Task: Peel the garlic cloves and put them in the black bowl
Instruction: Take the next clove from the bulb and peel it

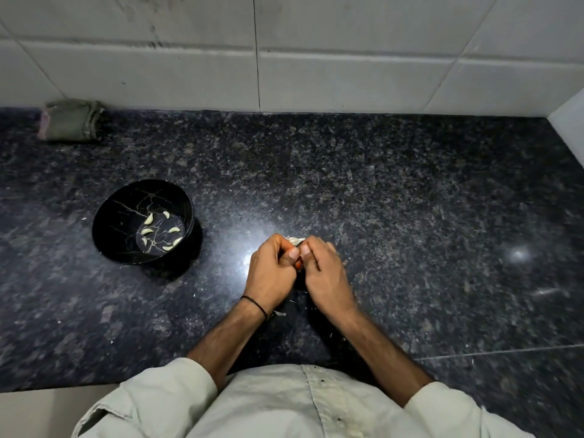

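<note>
Garlic clove (296,240): pinched at both hands' fingertips.
Left hand (271,275): clenched on the clove.
Right hand (327,278): likewise, pressed against the left.
Black bowl (118,213): left of the hands, peeled cloves (148,219) inside.

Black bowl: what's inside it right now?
About seven peeled garlic cloves lie loose on the bottom of the black bowl. The near rim hides the inner wall below it.

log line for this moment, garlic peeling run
step: peeling | left hand + right hand: both pinch garlic clove | black bowl: peeled cloves inside, left of hands | skin scraps on counter
</note>
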